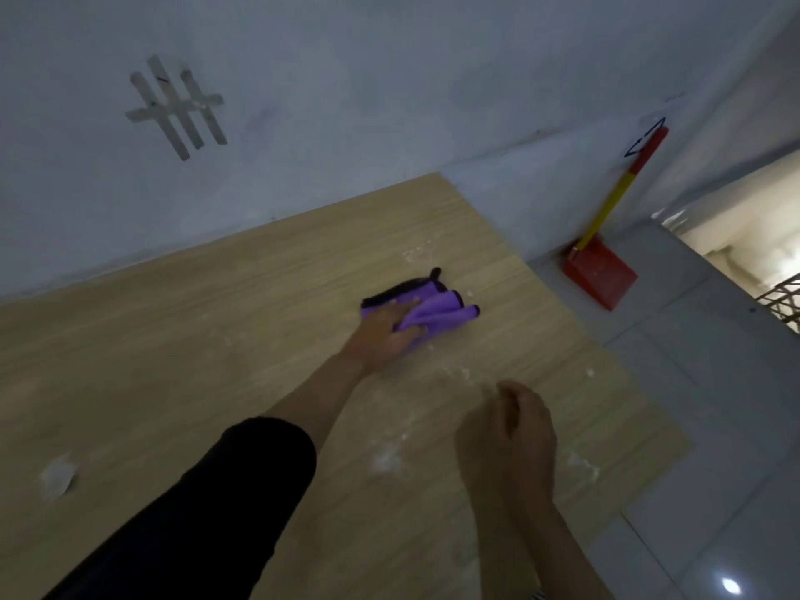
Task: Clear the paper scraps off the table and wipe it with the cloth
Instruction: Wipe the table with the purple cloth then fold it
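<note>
A purple cloth (437,311) with a black edge lies bunched on the wooden table (173,339), near its far right part. My left hand (385,333) presses flat on the cloth, fingers stretched over it. My right hand (508,435) hovers over the table nearer to me, fingers loosely curled and holding nothing I can see. Small white paper scraps (387,461) and crumbs are scattered around both hands. A larger crumpled scrap (58,476) lies at the near left of the table.
The table stands against a grey wall (389,101). A red dustpan (601,275) with a yellow and red handle leans in the corner on the tiled floor, right of the table. The table's right edge runs diagonally past my right hand.
</note>
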A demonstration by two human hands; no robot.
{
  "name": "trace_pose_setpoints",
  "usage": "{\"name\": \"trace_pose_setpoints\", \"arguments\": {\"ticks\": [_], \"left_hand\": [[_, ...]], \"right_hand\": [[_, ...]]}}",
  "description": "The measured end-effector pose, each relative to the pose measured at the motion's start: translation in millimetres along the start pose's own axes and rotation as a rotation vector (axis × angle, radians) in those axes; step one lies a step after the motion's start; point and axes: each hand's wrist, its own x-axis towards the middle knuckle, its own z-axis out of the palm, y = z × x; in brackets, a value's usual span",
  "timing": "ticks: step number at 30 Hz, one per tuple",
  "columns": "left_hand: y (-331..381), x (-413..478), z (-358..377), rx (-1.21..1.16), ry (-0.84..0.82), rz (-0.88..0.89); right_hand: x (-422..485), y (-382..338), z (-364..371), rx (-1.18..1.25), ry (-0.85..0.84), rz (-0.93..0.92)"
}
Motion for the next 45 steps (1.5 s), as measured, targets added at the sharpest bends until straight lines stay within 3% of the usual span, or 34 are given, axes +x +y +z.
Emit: {"name": "trace_pose_setpoints", "arguments": {"ticks": [4, 8, 10, 12, 17, 22, 28, 32, 35, 37, 42, 45], "left_hand": [[0, -20, -9, -0.101, -0.091, 0.015], [-1, -47, -30, -0.247, 0.157, 0.024], [-10, -59, -44, -0.263, 0.318, -0.026], [-24, -68, -57, -0.201, 0.402, -0.069], [-57, -80, -82, -0.039, 0.503, -0.171], [-67, -67, -83, 0.047, 0.585, -0.218], [-67, -52, -68, 0.093, 0.653, -0.254], [-66, -50, -67, 0.157, 0.695, -0.275], [-62, -48, -63, 0.21, 0.707, -0.291], [-60, -47, -61, 0.207, 0.694, -0.307], [-53, -51, -49, 0.279, 0.657, -0.311], [-47, -56, -32, 0.305, 0.662, -0.286]], "right_hand": [[34, -28, 24, -0.18, -0.195, -0.388], [58, -57, 56, -0.498, -0.573, -0.575], [72, -61, 65, -0.664, -0.679, -0.596], [90, -68, 70, -0.656, -0.71, -0.625], [155, -115, 66, -0.302, -0.535, -0.429], [247, -152, 76, -0.375, -0.309, -0.466], [275, -87, 121, -0.583, -0.5, -0.421], [228, -66, 132, -0.481, -0.483, -0.549], [178, -52, 124, -0.32, -0.588, -0.691], [154, -50, 106, -0.234, -0.632, -0.668], [198, -50, 61, -0.224, -0.279, -0.646], [236, -29, 58, -0.372, -0.25, -0.478]]}}
